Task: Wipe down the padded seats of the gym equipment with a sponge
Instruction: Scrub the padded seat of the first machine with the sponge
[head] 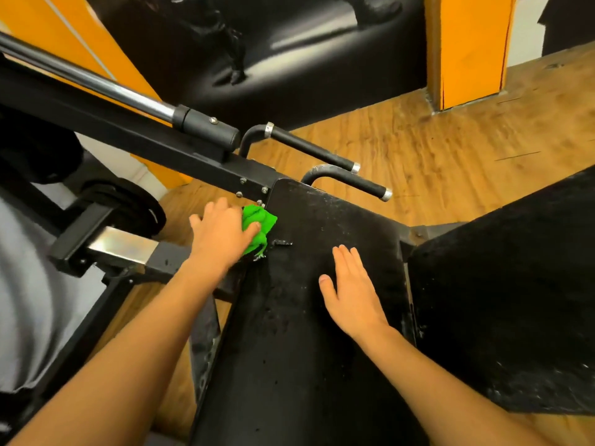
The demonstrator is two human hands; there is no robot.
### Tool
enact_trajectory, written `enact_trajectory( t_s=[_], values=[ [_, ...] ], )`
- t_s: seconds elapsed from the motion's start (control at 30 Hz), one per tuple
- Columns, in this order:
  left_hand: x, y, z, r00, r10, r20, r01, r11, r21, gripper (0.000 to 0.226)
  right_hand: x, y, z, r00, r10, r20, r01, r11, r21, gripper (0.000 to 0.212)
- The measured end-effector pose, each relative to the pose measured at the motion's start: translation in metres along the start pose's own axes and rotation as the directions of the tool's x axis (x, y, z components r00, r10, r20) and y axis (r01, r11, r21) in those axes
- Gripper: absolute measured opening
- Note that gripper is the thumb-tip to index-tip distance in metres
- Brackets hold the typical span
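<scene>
We note left hand [222, 233] grip clamped on green sponge [262, 220] at padded seat [322, 214] left edge. Right hand [351, 291] flat on seat, grip apart. Risk: sponge snagging torn vinyl [282, 243] nearby.

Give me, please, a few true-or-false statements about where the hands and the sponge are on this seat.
1. The left hand holds the green sponge at the left edge of the padded seat. True.
2. The right hand holds a spray bottle. False: it lies flat on the seat and holds nothing.
3. Both hands grip the sponge. False: only the left hand does; the right hand is apart from it.
4. Two black handles with silver end caps stick out beyond the seat's far end. True.
</scene>
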State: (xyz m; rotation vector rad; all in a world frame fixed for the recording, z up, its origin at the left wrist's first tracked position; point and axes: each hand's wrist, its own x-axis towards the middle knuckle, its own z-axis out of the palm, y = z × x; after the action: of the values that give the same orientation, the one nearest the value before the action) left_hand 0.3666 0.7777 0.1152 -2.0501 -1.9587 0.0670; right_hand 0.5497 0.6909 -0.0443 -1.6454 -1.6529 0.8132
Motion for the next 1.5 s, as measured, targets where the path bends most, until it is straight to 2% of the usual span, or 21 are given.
enact_trajectory(
  t_s=[0.1, 0.23, 0.33, 0.5, 0.63, 0.77, 0.93, 1.03, 1.1, 1.17, 1.23, 1.3, 1.4, 1.43, 1.5],
  values=[
    [0.016, 0.015, 0.009, 0.998, -0.026, -0.049, 0.027, 1.0, 0.011, 0.044, 0.009, 0.007, 0.008, 0.999, -0.045, 0.007, 0.045, 0.999, 0.003, 0.064],
    [0.02, 0.034, 0.028, 0.995, 0.086, -0.059, -0.094, 0.984, -0.152, 0.05, 0.006, 0.01, 0.026, 0.999, -0.014, 0.037, 0.013, 0.999, 0.045, 0.063],
    [0.018, 0.033, 0.039, 0.99, 0.128, -0.051, -0.129, 0.991, -0.018, 0.042, 0.005, 0.011, 0.037, 0.999, -0.014, 0.041, 0.013, 1.0, 0.026, 0.061],
    [0.016, 0.03, 0.048, 0.996, 0.071, 0.058, -0.071, 0.997, -0.002, 0.063, 0.001, 0.013, 0.042, 1.0, -0.01, 0.008, 0.011, 1.0, -0.006, 0.06],
    [0.033, 0.031, 0.049, 0.999, 0.037, 0.037, -0.03, 0.985, -0.171, 0.048, 0.002, 0.013, 0.044, 1.0, 0.009, 0.008, -0.009, 1.0, -0.025, 0.06],
    [0.054, 0.031, 0.05, 0.988, 0.142, -0.055, -0.146, 0.985, -0.094, 0.046, 0.002, 0.011, 0.042, 0.999, 0.029, 0.021, -0.029, 1.0, -0.009, 0.062],
    [0.084, 0.026, 0.042, 0.958, 0.284, 0.037, -0.285, 0.959, 0.013, 0.043, 0.005, 0.012, 0.036, 0.998, 0.017, 0.055, -0.018, 1.0, 0.022, 0.062],
    [0.087, 0.025, 0.035, 0.951, 0.283, 0.126, -0.275, 0.958, -0.08, 0.046, 0.014, 0.019, 0.028, 1.0, 0.012, -0.011, -0.012, 1.0, 0.017, 0.064],
    [0.087, 0.027, 0.029, 0.94, 0.257, 0.223, -0.221, 0.959, -0.175, 0.051, 0.025, 0.028, 0.023, 0.996, 0.088, -0.023, -0.087, 0.996, 0.032, 0.066],
    [0.083, 0.034, 0.027, 0.936, 0.226, 0.27, -0.16, 0.956, -0.246, 0.036, 0.031, 0.035, 0.024, 0.988, 0.155, 0.007, -0.156, 0.987, 0.04, 0.068],
    [0.077, 0.044, 0.029, 0.963, 0.139, 0.23, -0.064, 0.951, -0.304, 0.004, 0.031, 0.036, 0.029, 0.985, 0.174, 0.001, -0.174, 0.985, 0.021, 0.068],
    [0.07, 0.055, 0.039, 0.982, 0.104, 0.156, -0.056, 0.958, -0.282, 0.026, 0.028, 0.035, 0.033, 0.984, 0.177, -0.025, -0.177, 0.984, 0.019, 0.068],
    [0.063, 0.059, 0.053, 0.995, 0.085, -0.045, -0.093, 0.968, -0.233, 0.022, 0.029, 0.036, 0.035, 0.983, 0.176, -0.053, -0.175, 0.984, 0.021, 0.068],
    [0.061, 0.058, 0.056, 0.997, 0.04, -0.061, -0.053, 0.973, -0.225, 0.038, 0.03, 0.037, 0.035, 0.983, 0.174, -0.058, -0.173, 0.985, 0.012, 0.068],
    [0.054, 0.054, 0.058, 0.992, -0.124, -0.012, 0.119, 0.973, -0.196, 0.074, 0.032, 0.039, 0.037, 0.983, 0.175, -0.062, -0.176, 0.984, -0.007, 0.068]
  ],
)
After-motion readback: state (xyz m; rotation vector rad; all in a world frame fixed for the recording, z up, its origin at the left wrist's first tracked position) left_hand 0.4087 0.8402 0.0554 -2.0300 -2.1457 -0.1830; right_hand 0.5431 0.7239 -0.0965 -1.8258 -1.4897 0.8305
